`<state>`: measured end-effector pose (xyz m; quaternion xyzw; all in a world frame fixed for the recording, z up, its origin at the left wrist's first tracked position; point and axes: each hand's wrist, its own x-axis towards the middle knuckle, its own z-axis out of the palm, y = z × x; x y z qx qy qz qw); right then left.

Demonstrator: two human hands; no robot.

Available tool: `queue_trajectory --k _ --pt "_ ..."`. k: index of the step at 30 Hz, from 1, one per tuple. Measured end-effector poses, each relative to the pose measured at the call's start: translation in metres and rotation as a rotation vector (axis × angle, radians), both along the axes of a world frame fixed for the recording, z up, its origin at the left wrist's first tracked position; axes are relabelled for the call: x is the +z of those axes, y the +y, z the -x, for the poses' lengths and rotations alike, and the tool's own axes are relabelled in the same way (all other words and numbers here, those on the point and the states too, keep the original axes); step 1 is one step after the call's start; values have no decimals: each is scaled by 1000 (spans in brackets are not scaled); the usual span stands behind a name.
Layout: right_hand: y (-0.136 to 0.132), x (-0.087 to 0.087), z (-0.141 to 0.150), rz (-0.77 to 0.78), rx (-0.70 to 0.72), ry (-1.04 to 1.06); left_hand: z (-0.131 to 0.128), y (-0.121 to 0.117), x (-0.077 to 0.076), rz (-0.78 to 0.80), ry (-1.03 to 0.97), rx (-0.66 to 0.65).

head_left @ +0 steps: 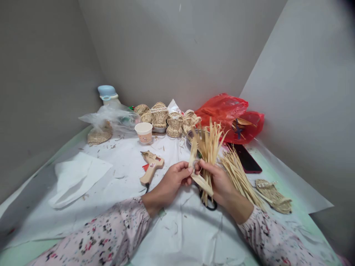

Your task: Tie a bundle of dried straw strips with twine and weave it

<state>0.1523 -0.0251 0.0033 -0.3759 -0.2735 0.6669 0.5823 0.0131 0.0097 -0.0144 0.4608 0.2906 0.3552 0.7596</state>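
Worktop [19, 255] under white sheet [172, 236], likely catching scraps. Red bag [222, 111] at back, seemingly placed out of way. Straw bundle [209, 147] roughly upright, right hand [222, 181] closed round it, probably keeping stalks together. Glue gun [152, 168] to left, apparently within easy reach. Pale strip [203, 184] pinched by left hand [177, 181], crossing in front of bundle's lower end; whether right hand grips it too, cannot tell.

In a loose, pale pink fabric sleeve with a dark-and-red print [102, 236], the person's left arm reaches in from about seven o'clock; the right arm [273, 238], sleeved alike, from five. Both wrists are bare. The bare left hand [177, 177] aims toward two o'clock, thumb and fingertips pinched; the bare right hand [220, 181] aims toward ten, thumb forward, fingers curled.
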Motion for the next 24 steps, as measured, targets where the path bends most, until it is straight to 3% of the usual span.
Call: queue_trajectory --k 5,12,15,18,24 --pt "-1 28 -15 -57 -79 124 0 0 0 38 38 48" --pt "-38 101 -56 -440 -179 222 -1 1 1 95 -31 124" --pt "-45 113 -66 -499 -254 230 -1 0 5 140 -110 167" --pt "-33 96 -60 -440 -169 259 0 -2 10 154 -137 166" --pt "-2 16 -14 -37 169 266 1 -6 11 15 -116 136"
